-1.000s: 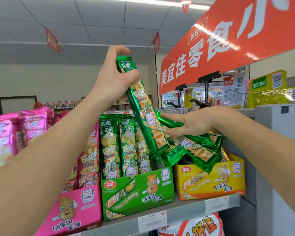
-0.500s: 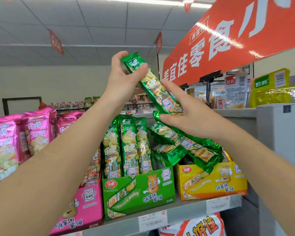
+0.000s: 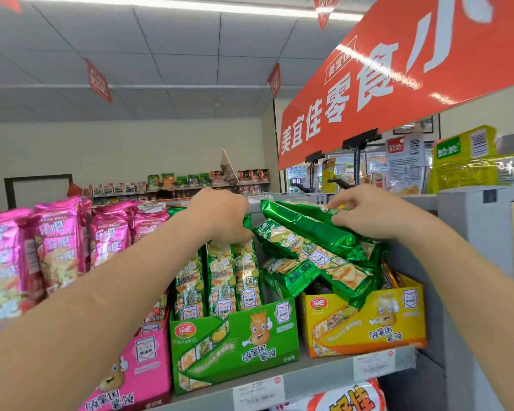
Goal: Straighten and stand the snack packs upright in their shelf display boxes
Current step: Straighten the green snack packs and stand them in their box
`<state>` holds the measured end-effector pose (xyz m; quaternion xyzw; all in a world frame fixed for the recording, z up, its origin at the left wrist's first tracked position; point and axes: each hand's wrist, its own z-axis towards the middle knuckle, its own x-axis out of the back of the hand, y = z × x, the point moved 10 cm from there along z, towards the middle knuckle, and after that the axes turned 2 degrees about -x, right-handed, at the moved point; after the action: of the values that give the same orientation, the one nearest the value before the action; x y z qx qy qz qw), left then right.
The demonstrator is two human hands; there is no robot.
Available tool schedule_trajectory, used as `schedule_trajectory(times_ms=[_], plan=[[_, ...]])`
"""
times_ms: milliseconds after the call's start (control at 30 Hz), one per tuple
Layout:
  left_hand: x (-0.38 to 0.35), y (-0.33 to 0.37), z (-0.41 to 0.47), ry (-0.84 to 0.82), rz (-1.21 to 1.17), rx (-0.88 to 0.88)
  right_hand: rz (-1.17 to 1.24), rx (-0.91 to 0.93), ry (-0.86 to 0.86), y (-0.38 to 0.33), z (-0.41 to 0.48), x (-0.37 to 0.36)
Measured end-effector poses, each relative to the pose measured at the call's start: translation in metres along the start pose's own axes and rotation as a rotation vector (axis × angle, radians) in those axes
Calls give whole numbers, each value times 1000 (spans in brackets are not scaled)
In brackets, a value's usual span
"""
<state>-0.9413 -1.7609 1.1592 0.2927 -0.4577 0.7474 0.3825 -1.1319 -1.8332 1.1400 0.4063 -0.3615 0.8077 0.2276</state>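
The left hand (image 3: 223,218) closes over the tops of upright green packs (image 3: 220,280) in the green box (image 3: 235,345), while the right hand (image 3: 365,212) grips a glossy green pack (image 3: 309,226) atop tilted ones spilling over the yellow box (image 3: 365,321).

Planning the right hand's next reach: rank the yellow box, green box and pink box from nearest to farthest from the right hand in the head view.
1. Yellow box: directly below the right hand, at the shelf's right end.
2. Green box: lower left, in the middle.
3. Pink box: farthest left, partly behind the left forearm.
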Motion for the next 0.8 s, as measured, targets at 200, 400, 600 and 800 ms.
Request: schedule_trajectory(times_ms=[200,400,600,800], plan=[[1,1,-2,29,-108,-47,96,16,-12,1,-5,-2],[32,-1,-15,191,-483,-113,-5,278,271,-53,-47,28],[78,-16,-60,480,-875,-140,-267,482,279,-98,-89,-7],[122,-35,-140,916,-1002,-170,-99,506,260,-106,-101,-29]])
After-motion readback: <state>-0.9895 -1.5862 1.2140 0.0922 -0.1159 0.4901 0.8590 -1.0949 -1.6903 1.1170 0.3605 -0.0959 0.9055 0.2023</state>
